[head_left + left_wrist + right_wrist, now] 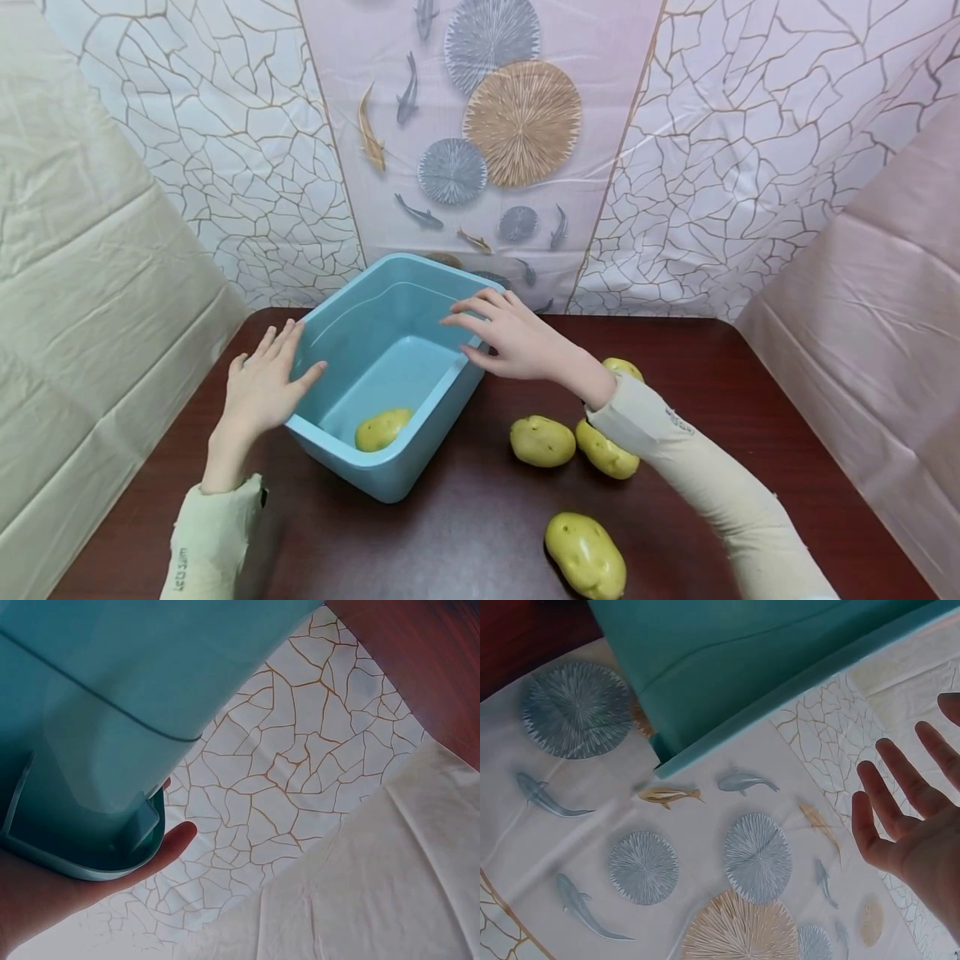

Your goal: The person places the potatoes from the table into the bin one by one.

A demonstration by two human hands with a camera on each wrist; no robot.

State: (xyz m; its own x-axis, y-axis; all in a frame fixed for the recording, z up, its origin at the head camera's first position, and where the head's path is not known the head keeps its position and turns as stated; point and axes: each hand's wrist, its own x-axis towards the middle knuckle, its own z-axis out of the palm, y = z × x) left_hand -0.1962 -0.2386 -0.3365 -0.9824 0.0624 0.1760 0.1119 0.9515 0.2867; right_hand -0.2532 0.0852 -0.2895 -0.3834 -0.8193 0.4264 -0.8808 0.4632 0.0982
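A light blue plastic bin stands tilted in angle on the table, with one yellow potato lying in its near end. My left hand is at the bin's left rim, fingers stretched and thumb spread over the opening. In the left wrist view, that hand lies along the outside of the rim. Over the right rim hovers my right hand, fingers loosely bent and holding nothing. The right wrist view shows its spread fingers apart from the bin wall.
Several potatoes lie on the dark red table right of the bin: one in front, one in the middle, others partly hidden by the right forearm. Patterned cloth hangs behind the table, with plain cloth at both sides.
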